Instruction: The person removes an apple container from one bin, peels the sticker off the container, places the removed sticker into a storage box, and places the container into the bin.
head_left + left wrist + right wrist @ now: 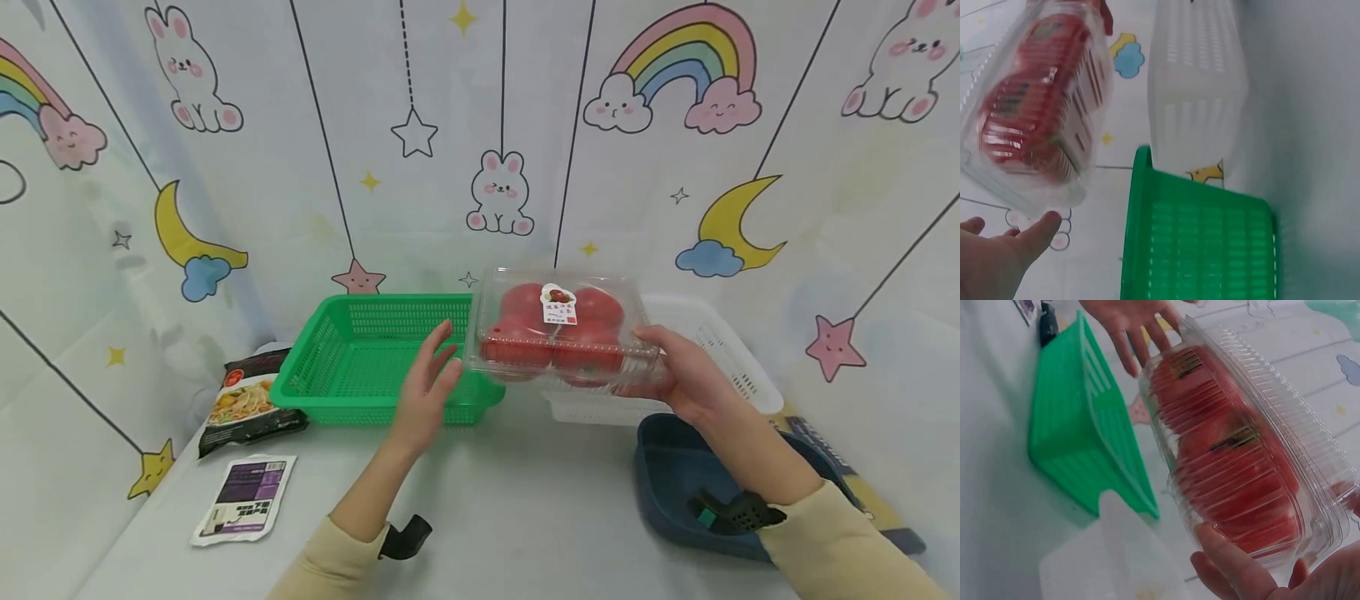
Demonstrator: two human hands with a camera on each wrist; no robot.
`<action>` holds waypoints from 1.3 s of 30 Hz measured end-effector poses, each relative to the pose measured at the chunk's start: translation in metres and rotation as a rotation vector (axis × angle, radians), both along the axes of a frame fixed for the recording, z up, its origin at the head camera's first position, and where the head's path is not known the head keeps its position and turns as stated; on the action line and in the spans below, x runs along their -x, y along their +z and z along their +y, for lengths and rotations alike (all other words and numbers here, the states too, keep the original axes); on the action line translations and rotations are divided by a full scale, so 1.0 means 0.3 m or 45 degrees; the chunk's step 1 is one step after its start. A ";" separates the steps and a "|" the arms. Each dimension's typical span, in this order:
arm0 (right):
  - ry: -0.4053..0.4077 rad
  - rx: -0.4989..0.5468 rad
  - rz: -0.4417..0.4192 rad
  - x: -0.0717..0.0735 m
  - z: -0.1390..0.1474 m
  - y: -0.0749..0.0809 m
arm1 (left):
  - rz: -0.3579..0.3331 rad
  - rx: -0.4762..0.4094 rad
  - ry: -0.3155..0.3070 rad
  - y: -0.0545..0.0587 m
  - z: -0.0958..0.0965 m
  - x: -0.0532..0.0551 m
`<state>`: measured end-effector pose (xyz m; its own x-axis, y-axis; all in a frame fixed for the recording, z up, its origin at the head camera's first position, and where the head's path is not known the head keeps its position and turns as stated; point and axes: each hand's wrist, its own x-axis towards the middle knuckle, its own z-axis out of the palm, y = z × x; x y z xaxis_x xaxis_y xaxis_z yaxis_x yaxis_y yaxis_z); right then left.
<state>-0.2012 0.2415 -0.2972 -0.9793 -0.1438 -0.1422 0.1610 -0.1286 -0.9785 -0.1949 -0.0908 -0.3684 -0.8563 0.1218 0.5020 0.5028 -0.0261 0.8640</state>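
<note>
A clear plastic box of tomatoes (555,333), with a white label on its lid, is held up above the table in the head view. My right hand (686,375) grips its right end, thumb over the top edge and fingers beneath. Green stems show through the ribbed side of the tomato box (1229,450) in the right wrist view. On the other side, my left hand (427,387) is open, fingers spread and pointing toward the box's left end. Its fingertips (1050,219) are right by the box's corner in the left wrist view.
Behind my left hand stands a green basket (322,408). A white basket (720,333) is partly hidden behind the tomato box. Below my right forearm lies a dark blue bin (652,492). At left are a black noodle packet (247,400) and a white-and-purple pouch (246,500).
</note>
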 end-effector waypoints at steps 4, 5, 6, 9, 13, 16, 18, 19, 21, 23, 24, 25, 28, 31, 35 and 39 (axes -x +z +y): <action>-0.012 -0.037 0.031 -0.024 -0.032 -0.022 | -0.093 -0.007 -0.064 -0.010 -0.054 -0.008; -0.013 -0.048 0.038 -0.031 -0.039 -0.028 | -0.108 0.009 -0.070 -0.015 -0.066 -0.011; -0.013 -0.061 0.038 -0.038 -0.047 -0.033 | -0.123 0.023 -0.078 -0.019 -0.076 -0.016; -0.003 -0.086 0.027 -0.058 -0.068 -0.046 | -0.160 0.063 -0.115 -0.032 -0.104 -0.028; 0.027 -0.109 0.008 -0.083 -0.094 -0.059 | -0.205 0.094 -0.173 -0.044 -0.134 -0.041; 0.053 -0.117 -0.001 -0.098 -0.113 -0.072 | -0.222 0.105 -0.225 -0.055 -0.158 -0.048; 0.063 -0.116 -0.020 -0.108 -0.125 -0.081 | -0.226 0.094 -0.259 -0.062 -0.174 -0.054; 0.068 -0.119 -0.029 -0.113 -0.130 -0.086 | -0.226 0.084 -0.279 -0.066 -0.183 -0.056; 0.090 -0.126 -0.042 -0.122 -0.136 -0.097 | -0.220 0.060 -0.310 -0.075 -0.199 -0.062; 0.127 -0.130 -0.046 -0.131 -0.139 -0.105 | -0.206 0.039 -0.348 -0.082 -0.215 -0.070; 0.157 -0.130 -0.042 -0.136 -0.137 -0.109 | -0.198 0.033 -0.364 -0.086 -0.222 -0.074; 0.192 -0.130 -0.036 -0.140 -0.136 -0.111 | -0.192 0.032 -0.375 -0.090 -0.229 -0.078; 0.319 -0.113 -0.039 -0.148 -0.124 -0.115 | -0.167 0.036 -0.406 -0.100 -0.248 -0.093; 0.445 -0.109 -0.052 -0.150 -0.110 -0.120 | -0.147 0.043 -0.431 -0.110 -0.266 -0.107; 0.535 -0.157 -0.078 -0.154 -0.096 -0.131 | -0.139 0.045 -0.470 -0.122 -0.284 -0.127; 0.544 -0.230 -0.112 -0.166 -0.093 -0.141 | -0.168 0.009 -0.515 -0.130 -0.292 -0.156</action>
<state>-0.1513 0.2137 -0.3396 -0.8209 -0.4967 -0.2817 0.2456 0.1382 -0.9595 -0.1481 -0.1783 -0.4074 -0.7957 0.4642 0.3891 0.3384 -0.1921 0.9212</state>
